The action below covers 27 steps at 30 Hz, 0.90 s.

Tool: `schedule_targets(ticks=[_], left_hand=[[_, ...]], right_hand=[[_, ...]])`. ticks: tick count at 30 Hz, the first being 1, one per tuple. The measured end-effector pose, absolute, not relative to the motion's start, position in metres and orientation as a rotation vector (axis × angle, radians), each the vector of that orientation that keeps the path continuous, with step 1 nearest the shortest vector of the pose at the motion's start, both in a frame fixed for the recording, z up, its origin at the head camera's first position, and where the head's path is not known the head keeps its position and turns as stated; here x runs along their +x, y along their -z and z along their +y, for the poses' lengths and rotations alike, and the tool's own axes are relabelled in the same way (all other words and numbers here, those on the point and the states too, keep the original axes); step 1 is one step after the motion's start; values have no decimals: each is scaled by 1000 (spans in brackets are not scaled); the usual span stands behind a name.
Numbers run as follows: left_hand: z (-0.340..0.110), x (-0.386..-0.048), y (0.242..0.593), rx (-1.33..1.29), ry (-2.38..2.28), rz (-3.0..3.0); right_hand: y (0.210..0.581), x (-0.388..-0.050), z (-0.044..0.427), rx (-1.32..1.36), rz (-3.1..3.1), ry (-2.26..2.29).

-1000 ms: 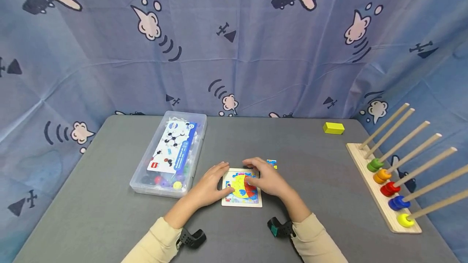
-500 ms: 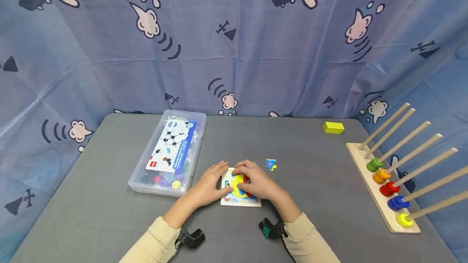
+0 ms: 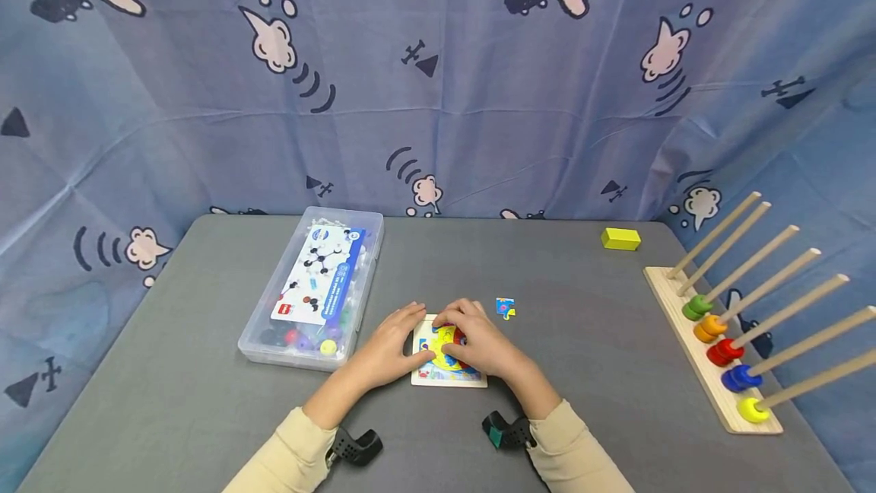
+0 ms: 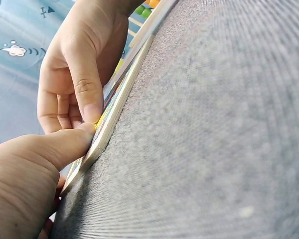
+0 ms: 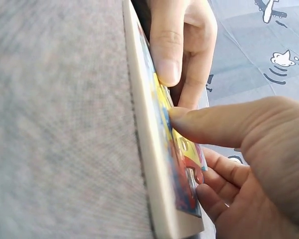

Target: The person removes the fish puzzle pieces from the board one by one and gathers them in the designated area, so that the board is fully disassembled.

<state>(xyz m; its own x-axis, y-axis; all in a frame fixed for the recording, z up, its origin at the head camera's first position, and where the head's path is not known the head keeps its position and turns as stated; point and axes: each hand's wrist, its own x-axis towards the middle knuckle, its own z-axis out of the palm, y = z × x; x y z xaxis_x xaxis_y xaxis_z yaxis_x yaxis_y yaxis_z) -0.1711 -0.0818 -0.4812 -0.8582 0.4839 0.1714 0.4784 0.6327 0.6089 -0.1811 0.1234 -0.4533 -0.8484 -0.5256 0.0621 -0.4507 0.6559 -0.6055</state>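
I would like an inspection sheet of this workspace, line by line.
Surface: flat grey tabletop
Job's things: square wood-framed multicoloured jigsaw puzzle; one loose flat blue-and-yellow piece beyond it, apart
Clutter: clear rectangular plastic kit box; yellow rectangular block; pale wooden peg rack with coloured rings
Hands: left hand holds the puzzle's left side; right hand appears to pinch its pieces
Cables: thin dark strand beside beige right sleeve, possibly cable
Surroundings: blue airplane-print cloth curtain
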Motion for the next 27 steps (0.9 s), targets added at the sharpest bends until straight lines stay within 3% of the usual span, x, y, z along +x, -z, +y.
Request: schedule_targets(ticks=[27], left_hand=[[-82,-170,481,820,-1041,2830]], right_hand=[[449,-180,128,-785,2754,1026]])
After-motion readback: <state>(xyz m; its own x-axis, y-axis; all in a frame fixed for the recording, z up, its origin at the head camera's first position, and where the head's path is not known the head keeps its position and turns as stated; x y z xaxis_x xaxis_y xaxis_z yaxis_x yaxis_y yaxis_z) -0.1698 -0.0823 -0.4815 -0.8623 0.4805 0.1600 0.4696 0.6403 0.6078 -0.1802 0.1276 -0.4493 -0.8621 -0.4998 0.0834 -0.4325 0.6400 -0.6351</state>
